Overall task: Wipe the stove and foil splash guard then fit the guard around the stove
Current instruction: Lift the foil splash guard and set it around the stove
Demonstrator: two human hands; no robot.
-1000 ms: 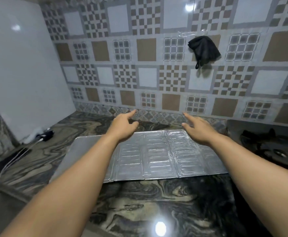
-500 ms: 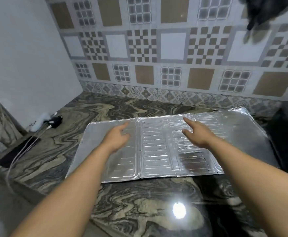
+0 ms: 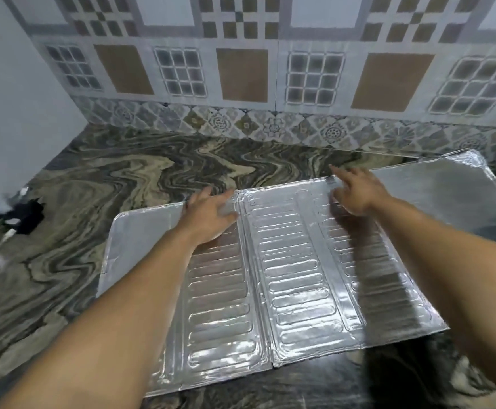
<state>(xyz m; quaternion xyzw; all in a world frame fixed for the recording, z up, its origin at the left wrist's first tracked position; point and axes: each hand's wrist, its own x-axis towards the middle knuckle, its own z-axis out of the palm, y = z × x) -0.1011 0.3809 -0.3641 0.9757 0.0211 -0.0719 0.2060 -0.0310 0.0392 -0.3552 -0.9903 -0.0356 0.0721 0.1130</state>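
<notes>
Foil splash guard (image 3: pixel 285 276) flat beneath both hands.

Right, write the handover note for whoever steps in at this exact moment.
Left hand: open, palm down at the far edge of the foil splash guard, holding nothing.
Right hand: open, fingers spread at the guard's far edge, holding nothing.
Guard: unfolded, lying flat on the marble counter in front of the tiled wall.
Stove and any wiping cloth: out of view.
Done: guard laid out flat. Whether anything has been wiped cannot be told.
Left: wipe as needed, then stand the guard up and fit it around the stove.
</notes>
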